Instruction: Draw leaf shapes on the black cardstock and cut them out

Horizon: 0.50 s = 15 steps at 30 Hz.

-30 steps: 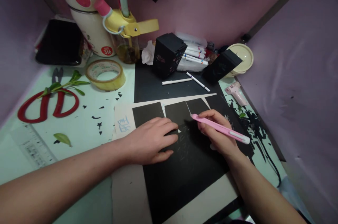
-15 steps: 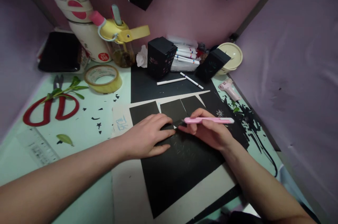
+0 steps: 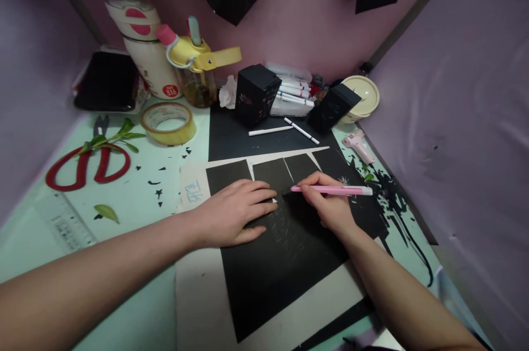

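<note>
A sheet of black paper (image 3: 281, 263) lies on a white board (image 3: 198, 307) in front of me, its far edge cut into flaps. My left hand (image 3: 231, 213) rests flat on the paper, fingers together, pressing it down. My right hand (image 3: 328, 202) grips a pink craft knife (image 3: 334, 190), held nearly level with its tip pointing left at the paper, close to my left fingertips. Small pale cut marks show on the paper between the hands.
Red scissors (image 3: 88, 166), a leafy sprig, a tape roll (image 3: 167, 122) and a clear ruler (image 3: 66, 224) lie at left. At the back stand two bottles (image 3: 157, 59), two black paper boxes (image 3: 256, 92), white markers and a cream lid. A pink glue gun (image 3: 357, 144) and black scraps sit at right.
My right hand turned the pink knife from a slant to nearly level and brought its tip left toward my left fingertips. The left hand stayed pressed on the paper.
</note>
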### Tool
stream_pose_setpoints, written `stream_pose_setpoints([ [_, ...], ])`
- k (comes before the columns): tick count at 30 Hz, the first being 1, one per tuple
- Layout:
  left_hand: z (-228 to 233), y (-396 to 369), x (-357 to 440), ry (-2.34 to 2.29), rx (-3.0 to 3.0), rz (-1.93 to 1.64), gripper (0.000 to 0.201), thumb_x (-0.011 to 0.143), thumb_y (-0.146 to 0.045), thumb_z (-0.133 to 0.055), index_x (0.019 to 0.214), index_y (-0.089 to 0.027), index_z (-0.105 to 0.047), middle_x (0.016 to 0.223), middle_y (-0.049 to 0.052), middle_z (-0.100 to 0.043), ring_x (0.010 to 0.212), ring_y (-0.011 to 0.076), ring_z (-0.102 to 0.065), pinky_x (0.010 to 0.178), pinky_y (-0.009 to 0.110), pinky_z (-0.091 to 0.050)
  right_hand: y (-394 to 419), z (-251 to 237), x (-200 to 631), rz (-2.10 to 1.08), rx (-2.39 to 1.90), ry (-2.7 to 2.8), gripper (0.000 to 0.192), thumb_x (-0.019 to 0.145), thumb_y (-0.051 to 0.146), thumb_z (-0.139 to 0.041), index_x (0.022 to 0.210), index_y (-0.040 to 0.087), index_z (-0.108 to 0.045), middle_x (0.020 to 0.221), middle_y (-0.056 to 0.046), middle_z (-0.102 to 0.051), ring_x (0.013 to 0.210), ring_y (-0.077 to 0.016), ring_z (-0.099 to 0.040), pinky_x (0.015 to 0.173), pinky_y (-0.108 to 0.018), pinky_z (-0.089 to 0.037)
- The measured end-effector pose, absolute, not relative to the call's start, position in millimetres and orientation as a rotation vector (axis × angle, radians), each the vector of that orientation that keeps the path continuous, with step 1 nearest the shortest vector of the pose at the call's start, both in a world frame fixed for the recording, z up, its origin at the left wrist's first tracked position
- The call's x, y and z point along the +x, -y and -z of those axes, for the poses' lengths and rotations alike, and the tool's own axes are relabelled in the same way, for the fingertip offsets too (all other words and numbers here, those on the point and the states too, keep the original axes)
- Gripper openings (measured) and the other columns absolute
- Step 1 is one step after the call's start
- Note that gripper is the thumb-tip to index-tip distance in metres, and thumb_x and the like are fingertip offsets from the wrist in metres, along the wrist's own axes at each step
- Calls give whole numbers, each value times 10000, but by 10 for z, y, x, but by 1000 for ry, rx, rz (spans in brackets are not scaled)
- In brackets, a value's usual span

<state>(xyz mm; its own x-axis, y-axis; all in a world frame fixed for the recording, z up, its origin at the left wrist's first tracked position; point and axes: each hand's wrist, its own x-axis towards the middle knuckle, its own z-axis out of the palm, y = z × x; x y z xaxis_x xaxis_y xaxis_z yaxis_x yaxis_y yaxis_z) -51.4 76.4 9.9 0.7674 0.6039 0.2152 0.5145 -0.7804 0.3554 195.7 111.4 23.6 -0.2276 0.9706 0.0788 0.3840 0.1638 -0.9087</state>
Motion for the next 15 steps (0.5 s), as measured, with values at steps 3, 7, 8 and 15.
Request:
stream_pose_setpoints([
  [3,-95,-762,-516,-886,2679,-446,413,931,-341,-544,1310,-177,-557,1420,99,-550,1323,325,-448,1059,502,-393,-1140,-231,1944,-1087,-1331,1824,100,820,276,-645,763,202,-677,693,-2,-675,637,-144,-596,576,-249,-446],
  [7,-99,-760,-513,-877,2677,-441,399,934,-324,-542,1304,-177,-569,1436,74,-546,1322,325,-453,1059,493,-383,-1167,-222,1951,-1131,-1308,1833,90,779,233,-668,743,209,-589,608,45,-579,527,-105,-503,499,-219,-381],
  [8,-100,-760,-512,-874,2675,-440,401,935,-320,-543,1309,-177,-566,1432,69,-551,1321,326,-455,1058,492,-379,-1168,-218,1952,-1134,-1300,1836,128,775,238,-675,716,209,-565,603,46,-571,520,-102,-493,491,-217,-374],
  [15,-78,-769,-524,-862,2646,-453,414,942,-313,-529,1334,-179,-544,1408,62,-572,1326,328,-449,1070,480,-340,-1176,-160,1971,-1074,-1222,1953,157,797,251,-689,688,209,-585,621,22,-624,548,-116,-538,515,-230,-410],
])
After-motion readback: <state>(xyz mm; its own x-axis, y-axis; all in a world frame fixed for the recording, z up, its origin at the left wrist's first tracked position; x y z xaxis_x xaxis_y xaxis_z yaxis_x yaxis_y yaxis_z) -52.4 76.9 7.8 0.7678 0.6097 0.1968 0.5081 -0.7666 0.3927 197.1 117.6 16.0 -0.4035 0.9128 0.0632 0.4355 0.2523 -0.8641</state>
